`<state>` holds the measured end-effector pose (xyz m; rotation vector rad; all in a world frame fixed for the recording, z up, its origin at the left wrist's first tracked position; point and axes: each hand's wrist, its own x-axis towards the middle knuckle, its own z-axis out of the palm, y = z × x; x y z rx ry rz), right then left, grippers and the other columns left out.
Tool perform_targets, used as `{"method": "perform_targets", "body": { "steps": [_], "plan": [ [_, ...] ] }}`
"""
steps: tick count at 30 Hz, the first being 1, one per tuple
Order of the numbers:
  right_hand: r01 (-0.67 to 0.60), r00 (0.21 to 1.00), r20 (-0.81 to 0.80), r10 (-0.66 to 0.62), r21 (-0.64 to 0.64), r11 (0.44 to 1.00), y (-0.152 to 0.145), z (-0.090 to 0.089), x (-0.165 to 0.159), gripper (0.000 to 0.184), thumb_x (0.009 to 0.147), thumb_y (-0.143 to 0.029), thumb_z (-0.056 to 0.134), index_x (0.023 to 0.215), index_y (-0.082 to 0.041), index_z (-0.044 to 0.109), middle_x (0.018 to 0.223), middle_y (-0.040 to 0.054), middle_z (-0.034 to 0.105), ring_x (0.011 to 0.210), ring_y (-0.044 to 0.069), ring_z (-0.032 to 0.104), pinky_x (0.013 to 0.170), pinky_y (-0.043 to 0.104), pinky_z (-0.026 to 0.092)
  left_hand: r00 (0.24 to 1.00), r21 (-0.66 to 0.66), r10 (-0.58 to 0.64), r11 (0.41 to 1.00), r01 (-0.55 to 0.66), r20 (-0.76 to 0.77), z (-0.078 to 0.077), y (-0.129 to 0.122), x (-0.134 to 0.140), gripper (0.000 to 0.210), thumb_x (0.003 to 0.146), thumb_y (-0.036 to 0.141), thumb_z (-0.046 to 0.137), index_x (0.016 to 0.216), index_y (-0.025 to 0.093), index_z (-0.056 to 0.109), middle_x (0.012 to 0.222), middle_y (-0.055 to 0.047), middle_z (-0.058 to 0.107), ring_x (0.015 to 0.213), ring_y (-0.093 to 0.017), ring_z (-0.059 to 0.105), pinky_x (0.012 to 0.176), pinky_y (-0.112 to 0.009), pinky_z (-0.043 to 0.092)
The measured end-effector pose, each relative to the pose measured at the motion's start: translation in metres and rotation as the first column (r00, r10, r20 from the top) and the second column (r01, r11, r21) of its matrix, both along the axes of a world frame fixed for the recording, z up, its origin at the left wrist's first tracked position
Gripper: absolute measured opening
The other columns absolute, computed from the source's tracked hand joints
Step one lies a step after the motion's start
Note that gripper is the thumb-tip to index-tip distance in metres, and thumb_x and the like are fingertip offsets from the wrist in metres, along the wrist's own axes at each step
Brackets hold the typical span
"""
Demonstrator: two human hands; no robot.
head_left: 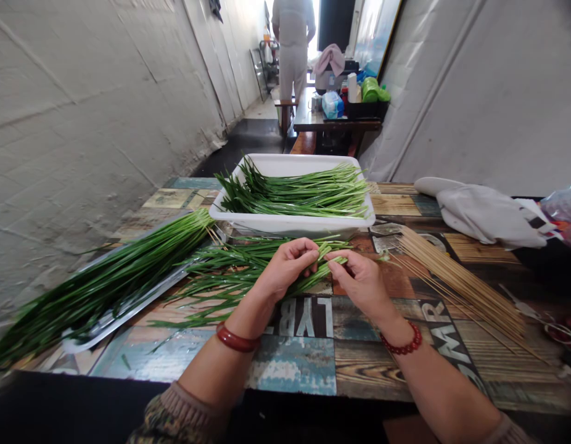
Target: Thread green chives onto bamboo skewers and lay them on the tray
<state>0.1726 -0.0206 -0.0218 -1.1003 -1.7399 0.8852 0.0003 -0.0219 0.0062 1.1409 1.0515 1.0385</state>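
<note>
My left hand [285, 266] is closed around the pale stem ends of a few garlic chives [323, 250], just in front of the white tub. My right hand [362, 282] pinches at the same stem ends, its thumb and index finger close to the left fingertips. Under and left of the hands, loose garlic chives [225, 280] lie spread on the table, leaves pointing left. A thick bundle of chives [114, 280] rests on a metal tray [116, 322] at the left, with a few thin sticks by its stem ends.
Behind the hands stands a white tub [290, 221] holding more chives. Many bamboo skewers [461, 287] lie to the right on the patterned table [290, 367]. A grey-white cloth [486, 209] sits at the right rear. Farther back, a person [293, 43] stands near another table [329, 123].
</note>
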Motion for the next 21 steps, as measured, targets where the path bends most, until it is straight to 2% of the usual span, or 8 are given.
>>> {"method": "perform_targets", "body": {
  "steps": [9,21],
  "plan": [
    [0.035,0.995,0.092,-0.043,0.086,0.996,-0.0009,0.0017,0.0002,0.017,0.086,-0.032,0.057,0.09,-0.019,0.067,0.068,0.0024,0.067,0.059,0.016,0.059,0.056,0.026,0.046,0.998,-0.021,-0.052,0.998,0.053,0.032,-0.0006,0.0008,-0.0028,0.024,0.078,0.036,0.066,0.076,0.014,0.056,0.056,0.005,0.054,0.047,-0.005,0.042,0.049,-0.017,0.033],
    [0.047,0.996,0.075,-0.053,0.086,0.995,-0.001,0.0001,-0.004,0.016,0.087,-0.032,0.056,0.089,-0.02,0.066,0.075,0.0041,0.069,0.066,0.017,0.062,0.058,0.026,0.046,1.0,0.0,-0.029,1.0,0.029,-0.002,-0.002,0.0009,-0.0008,0.024,0.076,0.035,0.067,0.073,0.014,0.056,0.056,0.005,0.051,0.048,-0.004,0.042,0.048,-0.017,0.032]
  ]
}}
